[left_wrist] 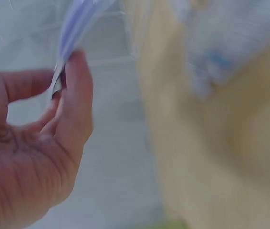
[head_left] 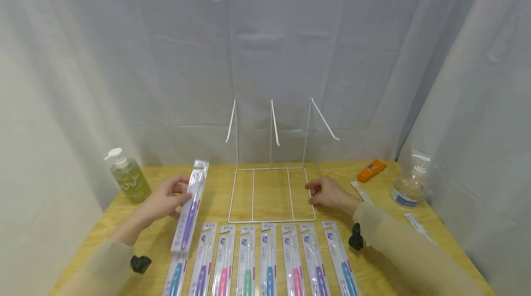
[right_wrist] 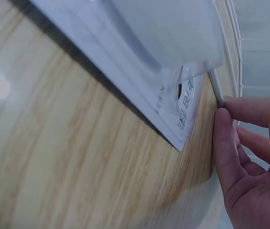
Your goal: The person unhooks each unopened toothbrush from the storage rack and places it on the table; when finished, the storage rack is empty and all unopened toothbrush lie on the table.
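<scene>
My left hand (head_left: 166, 198) pinches a packaged toothbrush with a purple handle (head_left: 191, 213) between thumb and fingers. The pack stands tilted above the table, its lower end overlapping a blue toothbrush pack (head_left: 175, 277). In the left wrist view, the thumb and fingertips hold the thin pack (left_wrist: 77, 26) by its edge. A white wire rack (head_left: 271, 220) with three upright hooks stands at the middle back. My right hand (head_left: 329, 193) grips the right side wire of its base; the right wrist view shows thumb and forefinger pinching that wire (right_wrist: 217, 88).
A row of several toothbrush packs (head_left: 247, 259) lies along the front of the rack. A green pump bottle (head_left: 132, 178) stands at left. On the right are an orange tube (head_left: 372, 170), a clear pump bottle (head_left: 408, 187) and two slim white packets (head_left: 418, 226). Grey curtains hang behind.
</scene>
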